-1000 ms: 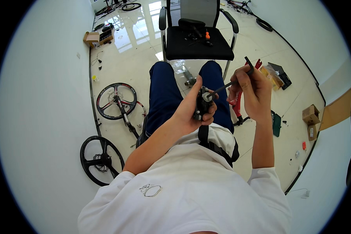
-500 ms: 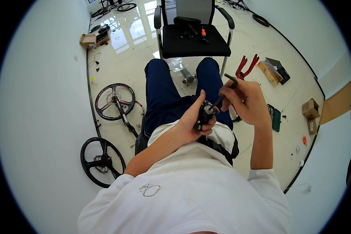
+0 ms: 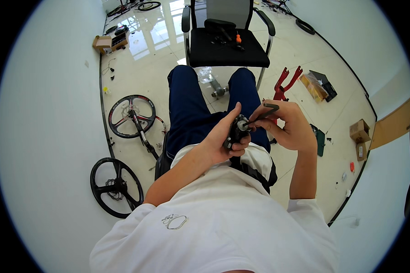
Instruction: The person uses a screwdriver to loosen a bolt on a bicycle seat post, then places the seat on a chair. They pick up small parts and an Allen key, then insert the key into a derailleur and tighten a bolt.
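Note:
In front of my lap, my left hand (image 3: 223,140) is closed around a small black bicycle part (image 3: 235,133) with a round silver end; its exact kind is unclear. My thumb points up along its side. Between the bent fingers of my right hand (image 3: 284,123) is a dark L-shaped hex key (image 3: 269,109). Its long arm slants down to the left, and the tip meets the silver end of the part, seemingly in its middle. The key's short bent arm sticks out above my fingers.
Ahead stands a black chair (image 3: 228,50) with an orange-handled screwdriver (image 3: 238,38) on its seat. On the left floor lie a red-and-black wheel (image 3: 114,105) and a black wheel (image 3: 94,182). A red fork (image 3: 280,86), a green case (image 3: 320,141) and cardboard boxes (image 3: 360,130) are on the right.
My right hand has lowered and turned, and the hex key's bent arm now lies more level, pointing right. My left hand still holds the black part, tilted slightly differently.

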